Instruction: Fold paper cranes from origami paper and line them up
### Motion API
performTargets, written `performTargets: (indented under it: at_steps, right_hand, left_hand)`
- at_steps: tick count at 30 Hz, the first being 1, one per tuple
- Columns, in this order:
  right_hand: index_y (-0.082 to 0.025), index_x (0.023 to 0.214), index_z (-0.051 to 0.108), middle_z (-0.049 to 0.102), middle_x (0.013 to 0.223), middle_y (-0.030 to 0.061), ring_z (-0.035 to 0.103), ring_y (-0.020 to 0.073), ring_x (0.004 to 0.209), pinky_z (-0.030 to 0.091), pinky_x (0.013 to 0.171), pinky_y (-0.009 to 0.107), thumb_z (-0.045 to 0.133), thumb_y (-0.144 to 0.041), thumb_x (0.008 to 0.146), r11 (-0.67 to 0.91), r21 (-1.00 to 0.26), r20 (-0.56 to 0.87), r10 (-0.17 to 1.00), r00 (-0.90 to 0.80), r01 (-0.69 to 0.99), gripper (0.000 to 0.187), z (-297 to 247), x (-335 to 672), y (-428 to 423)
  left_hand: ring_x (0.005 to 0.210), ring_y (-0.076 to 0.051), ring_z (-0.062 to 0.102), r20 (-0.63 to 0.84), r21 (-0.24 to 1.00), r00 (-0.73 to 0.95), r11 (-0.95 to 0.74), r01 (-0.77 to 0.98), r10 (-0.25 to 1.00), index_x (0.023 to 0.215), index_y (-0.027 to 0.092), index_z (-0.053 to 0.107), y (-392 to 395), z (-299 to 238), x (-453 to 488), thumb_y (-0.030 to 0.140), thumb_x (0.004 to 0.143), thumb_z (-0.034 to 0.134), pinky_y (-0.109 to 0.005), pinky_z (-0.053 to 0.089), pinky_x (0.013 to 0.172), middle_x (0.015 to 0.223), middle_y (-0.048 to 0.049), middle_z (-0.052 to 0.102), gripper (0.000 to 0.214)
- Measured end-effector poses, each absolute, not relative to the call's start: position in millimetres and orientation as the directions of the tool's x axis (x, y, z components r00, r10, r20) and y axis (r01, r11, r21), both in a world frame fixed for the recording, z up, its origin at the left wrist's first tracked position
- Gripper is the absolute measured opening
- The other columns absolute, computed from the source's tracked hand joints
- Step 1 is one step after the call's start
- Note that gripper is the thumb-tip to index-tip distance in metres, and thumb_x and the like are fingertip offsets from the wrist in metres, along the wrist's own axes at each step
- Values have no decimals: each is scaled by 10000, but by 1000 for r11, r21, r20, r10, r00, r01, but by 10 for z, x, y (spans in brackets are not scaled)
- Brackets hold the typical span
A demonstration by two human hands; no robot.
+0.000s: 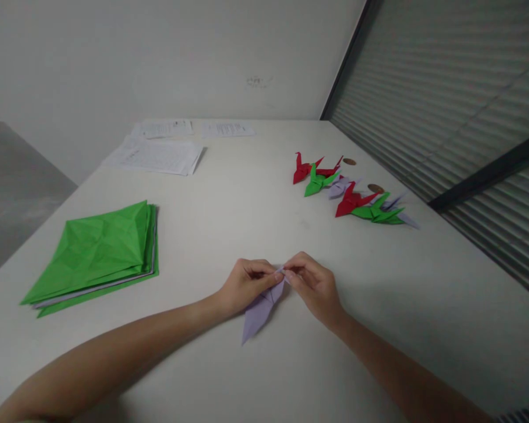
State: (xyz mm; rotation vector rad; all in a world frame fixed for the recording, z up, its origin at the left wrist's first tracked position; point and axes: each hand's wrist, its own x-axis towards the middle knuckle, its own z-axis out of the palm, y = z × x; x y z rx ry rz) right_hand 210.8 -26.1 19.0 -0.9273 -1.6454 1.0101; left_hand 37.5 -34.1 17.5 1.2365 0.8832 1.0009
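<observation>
A folded lilac paper piece (259, 308) lies on the white table (255, 200), its long point aimed toward me. My left hand (245, 286) pinches the upper end of the lilac paper from the left. From the right, my right hand (314, 285) pinches the same end, fingertips of both hands almost touching. Both hands are closed on the paper.
A stack of green paper sheets (97, 252) lies at the left. Several folded paper cranes (350, 192) in red, green and lilac sit at the right near the blinds (458, 106). Printed white papers (156, 154) lie at the far side by the wall.
</observation>
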Motion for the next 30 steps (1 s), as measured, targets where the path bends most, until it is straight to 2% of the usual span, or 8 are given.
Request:
performTargets:
  at_steps: [4,10,14,20,26,30]
  right_hand:
    - [-199,752,658,571,720,16,549,145,668,446,571,265,636,-282,830,348,-934,314,905,-288,75,116,224,2111,-243]
    - [-188,708,664,576,669,10,539,133,621,430,538,256,665,-304,807,257,-966,234,906,-352,18,152,250,2139,-207]
    - [-184,669,653,562,639,5,523,132,614,431,547,260,685,-333,793,259,-964,231,923,-306,52,197,244,2146,-186]
    - [-181,653,597,488,591,-30,449,102,547,380,499,234,671,-360,798,182,-981,163,960,-228,64,242,261,2182,-149]
    - [-181,756,654,571,700,4,542,129,644,450,570,247,671,-359,785,165,-985,136,919,-371,49,181,301,2189,-164]
    - [-178,683,645,579,673,8,548,133,643,451,572,250,673,-346,794,191,-978,143,901,-410,79,203,277,2170,-169]
  left_hand:
    - [619,-101,489,-3,993,375,46,-106,927,750,121,746,-356,171,379,433,791,699,-234,372,573,686,-37,622,319]
    - [603,-99,484,-54,990,413,104,-100,909,758,116,739,-356,138,376,456,779,705,-227,356,546,690,-42,628,342]
    - [603,-101,480,-56,988,393,107,-110,918,748,120,730,-344,110,374,459,758,723,-223,354,534,676,-36,612,339]
    - [561,-87,426,-82,989,372,121,-80,925,661,112,688,-340,138,371,476,736,732,-218,305,496,608,-13,543,374]
    - [564,-86,424,-84,987,398,133,-96,914,691,111,702,-345,113,366,473,750,723,-226,300,507,627,-18,557,367]
    - [557,-82,413,-80,985,447,141,-104,891,722,110,717,-345,93,360,475,761,716,-223,295,503,628,-20,564,367]
